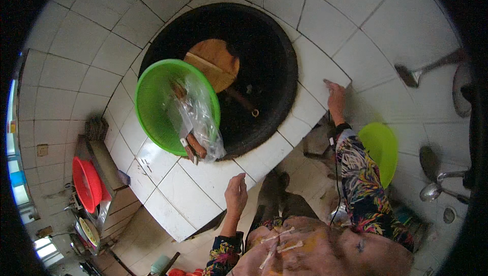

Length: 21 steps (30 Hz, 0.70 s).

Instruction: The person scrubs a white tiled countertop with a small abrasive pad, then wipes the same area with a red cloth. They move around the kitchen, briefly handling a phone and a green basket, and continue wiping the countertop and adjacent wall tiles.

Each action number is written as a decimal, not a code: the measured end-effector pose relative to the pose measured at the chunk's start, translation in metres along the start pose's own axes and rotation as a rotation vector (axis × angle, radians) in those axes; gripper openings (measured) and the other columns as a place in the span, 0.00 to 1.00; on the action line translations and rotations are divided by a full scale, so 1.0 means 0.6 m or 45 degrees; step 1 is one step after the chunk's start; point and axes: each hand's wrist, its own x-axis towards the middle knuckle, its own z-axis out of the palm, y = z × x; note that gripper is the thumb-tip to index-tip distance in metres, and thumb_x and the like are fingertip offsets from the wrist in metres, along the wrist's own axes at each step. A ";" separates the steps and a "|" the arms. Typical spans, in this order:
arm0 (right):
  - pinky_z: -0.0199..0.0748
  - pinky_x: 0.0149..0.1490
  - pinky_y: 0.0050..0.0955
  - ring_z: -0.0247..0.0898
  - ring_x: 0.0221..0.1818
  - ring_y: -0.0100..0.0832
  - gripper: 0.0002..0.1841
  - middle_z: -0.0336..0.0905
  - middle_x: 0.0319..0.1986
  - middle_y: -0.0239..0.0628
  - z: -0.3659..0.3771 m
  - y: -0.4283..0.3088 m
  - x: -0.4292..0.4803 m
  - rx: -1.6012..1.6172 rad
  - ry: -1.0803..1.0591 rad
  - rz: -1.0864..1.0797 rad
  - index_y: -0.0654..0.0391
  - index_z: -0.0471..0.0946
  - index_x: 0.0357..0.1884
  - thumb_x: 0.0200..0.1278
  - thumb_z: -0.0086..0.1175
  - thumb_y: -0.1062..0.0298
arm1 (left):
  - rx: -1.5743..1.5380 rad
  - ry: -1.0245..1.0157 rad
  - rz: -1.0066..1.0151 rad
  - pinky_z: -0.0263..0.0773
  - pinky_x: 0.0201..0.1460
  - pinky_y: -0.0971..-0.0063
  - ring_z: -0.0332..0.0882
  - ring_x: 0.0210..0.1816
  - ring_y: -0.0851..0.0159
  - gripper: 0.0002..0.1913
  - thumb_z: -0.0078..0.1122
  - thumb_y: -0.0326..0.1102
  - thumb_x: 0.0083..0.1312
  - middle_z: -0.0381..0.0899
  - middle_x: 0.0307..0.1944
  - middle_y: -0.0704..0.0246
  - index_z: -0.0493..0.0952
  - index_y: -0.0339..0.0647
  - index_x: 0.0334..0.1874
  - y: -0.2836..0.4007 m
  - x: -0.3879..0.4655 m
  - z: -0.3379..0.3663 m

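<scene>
My right hand (336, 98) is at the right corner of the white tiled stovetop (202, 188), its fingers extended and nothing visible in them. My left hand (236, 196) is over the stovetop's front edge, loosely bent and empty. Between and beyond them is a large black wok (267, 123) set into the tiles. Inside it lies a round wooden disc (217, 66), with a brown handle (242, 98) ending in a ring beside it. A green plastic basin (152, 112) overlaps the wok's left rim. Across the basin lie a clear plastic bag (207, 131) and a knife (188, 150) with a partly hidden blade.
Ladles (431, 192) and a turner (411, 73) hang along the tiled wall at right. A lime-green basin (381, 154) stands behind my right sleeve. At left, a red basin (85, 184) rests by a counter. A dark cord (337, 192) hangs below my right arm.
</scene>
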 end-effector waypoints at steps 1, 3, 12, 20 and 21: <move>0.72 0.55 0.47 0.73 0.54 0.45 0.14 0.77 0.51 0.44 -0.006 -0.002 0.024 0.247 0.018 0.240 0.59 0.75 0.55 0.72 0.52 0.63 | -0.005 0.029 0.023 0.76 0.44 0.61 0.80 0.42 0.48 0.11 0.56 0.23 0.66 0.81 0.40 0.56 0.78 0.39 0.50 0.000 0.025 0.006; 0.78 0.49 0.45 0.76 0.50 0.44 0.16 0.77 0.50 0.43 -0.017 -0.018 0.048 0.749 0.019 0.543 0.58 0.73 0.56 0.72 0.53 0.61 | -0.008 0.091 0.077 0.76 0.44 0.60 0.80 0.41 0.48 0.12 0.57 0.22 0.65 0.80 0.40 0.56 0.77 0.39 0.50 -0.006 0.079 0.018; 0.81 0.49 0.41 0.76 0.52 0.41 0.26 0.75 0.53 0.43 0.039 -0.015 0.086 0.900 -0.287 0.570 0.57 0.67 0.63 0.69 0.58 0.54 | 0.033 0.022 0.286 0.75 0.42 0.58 0.78 0.42 0.49 0.13 0.60 0.23 0.61 0.78 0.39 0.59 0.76 0.39 0.48 0.000 0.219 0.039; 0.71 0.55 0.48 0.71 0.53 0.50 0.25 0.69 0.54 0.48 0.039 -0.010 0.091 -0.391 -0.454 -0.203 0.59 0.72 0.60 0.69 0.58 0.54 | 0.090 0.631 -0.252 0.73 0.36 0.69 0.79 0.33 0.56 0.05 0.60 0.23 0.62 0.77 0.31 0.59 0.77 0.36 0.39 -0.008 0.195 -0.147; 0.71 0.55 0.49 0.70 0.52 0.51 0.25 0.69 0.53 0.48 0.031 -0.019 0.084 -0.404 -0.523 -0.218 0.59 0.72 0.60 0.68 0.59 0.54 | 0.174 0.803 -0.116 0.72 0.37 0.70 0.78 0.33 0.57 0.03 0.56 0.24 0.67 0.76 0.31 0.58 0.76 0.33 0.40 -0.036 0.214 -0.186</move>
